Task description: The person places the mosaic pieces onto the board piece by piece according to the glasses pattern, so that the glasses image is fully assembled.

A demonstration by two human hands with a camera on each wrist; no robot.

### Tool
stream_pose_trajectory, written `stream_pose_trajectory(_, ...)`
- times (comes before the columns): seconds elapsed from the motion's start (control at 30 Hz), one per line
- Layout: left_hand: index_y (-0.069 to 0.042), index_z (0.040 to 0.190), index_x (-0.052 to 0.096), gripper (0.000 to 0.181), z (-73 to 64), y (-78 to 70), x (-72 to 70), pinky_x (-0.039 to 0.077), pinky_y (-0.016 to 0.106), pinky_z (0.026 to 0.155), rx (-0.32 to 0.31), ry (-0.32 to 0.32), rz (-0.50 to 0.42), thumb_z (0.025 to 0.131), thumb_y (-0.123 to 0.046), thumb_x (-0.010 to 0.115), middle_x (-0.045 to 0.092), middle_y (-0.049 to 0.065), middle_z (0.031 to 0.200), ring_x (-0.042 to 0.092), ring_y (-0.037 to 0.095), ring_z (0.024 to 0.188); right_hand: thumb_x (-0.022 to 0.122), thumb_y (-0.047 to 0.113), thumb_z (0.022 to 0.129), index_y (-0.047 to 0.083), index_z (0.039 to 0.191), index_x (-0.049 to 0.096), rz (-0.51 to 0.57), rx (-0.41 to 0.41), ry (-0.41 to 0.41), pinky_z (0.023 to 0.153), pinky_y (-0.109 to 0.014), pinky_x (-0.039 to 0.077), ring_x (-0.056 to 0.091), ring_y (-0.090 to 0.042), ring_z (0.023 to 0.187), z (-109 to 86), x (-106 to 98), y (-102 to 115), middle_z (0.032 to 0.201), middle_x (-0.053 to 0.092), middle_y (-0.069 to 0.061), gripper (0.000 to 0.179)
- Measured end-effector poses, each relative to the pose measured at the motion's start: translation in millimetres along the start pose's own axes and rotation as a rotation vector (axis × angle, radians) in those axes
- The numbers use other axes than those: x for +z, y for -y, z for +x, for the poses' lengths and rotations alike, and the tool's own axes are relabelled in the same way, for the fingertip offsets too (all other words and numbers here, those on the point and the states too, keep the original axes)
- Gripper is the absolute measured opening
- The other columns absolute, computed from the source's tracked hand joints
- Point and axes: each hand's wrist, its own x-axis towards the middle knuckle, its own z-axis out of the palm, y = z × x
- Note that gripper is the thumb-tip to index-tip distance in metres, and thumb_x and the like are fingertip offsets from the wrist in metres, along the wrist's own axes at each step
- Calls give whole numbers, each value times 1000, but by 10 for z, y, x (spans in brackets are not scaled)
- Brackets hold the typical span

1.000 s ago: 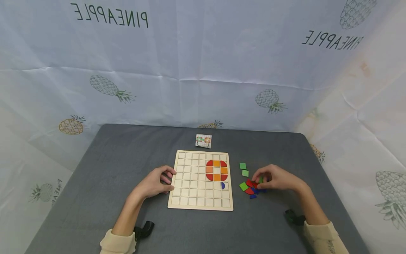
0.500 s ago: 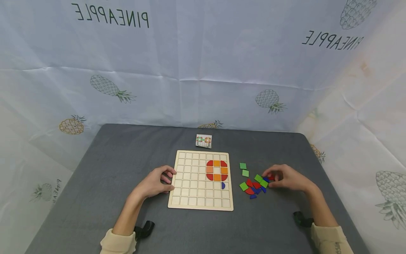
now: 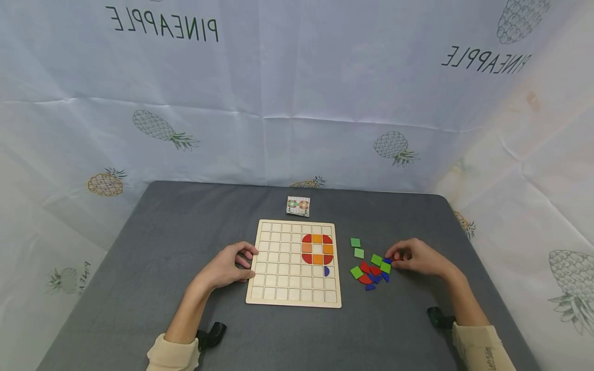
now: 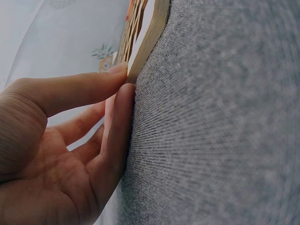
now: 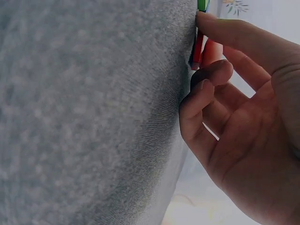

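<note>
Board (image 3: 281, 281) is pinched at its edge by the left hand (image 3: 226, 265) — a red piece (image 5: 198, 50) by the right hand (image 3: 417, 257).

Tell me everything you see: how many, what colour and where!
board: one, pale wood, near the middle
table: one, dark grey, under the board
pineapple cloth: count unclear, whitish, behind the table
picture card: one, multicoloured, beyond the board
red corners: four, red, on the board
orange squares: four, orange, between those
blue piece: one, blue, on the board
green squares: five, green, right of the board
loose red pieces: at least four, red, same side
loose blue pieces: several, blue, among them
sleeves: two, cream, bottom of picture
wrist devices: two, black, by the sleeves
left hand: one, bare, pinching the board
right hand: one, bare, at a loose red piece
</note>
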Motion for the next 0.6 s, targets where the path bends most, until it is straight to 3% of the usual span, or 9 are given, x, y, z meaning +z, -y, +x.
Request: stream_pose_trajectory(0.6,2,130,65,46,-2,6,4,62,33,69,10,14,-22,88,4,83,59,18,114,64,22,95,80,13,98,6,105,79,72,33,10,59,-24,42,49,-2,66,43,-4,-28,82,62,2,10)
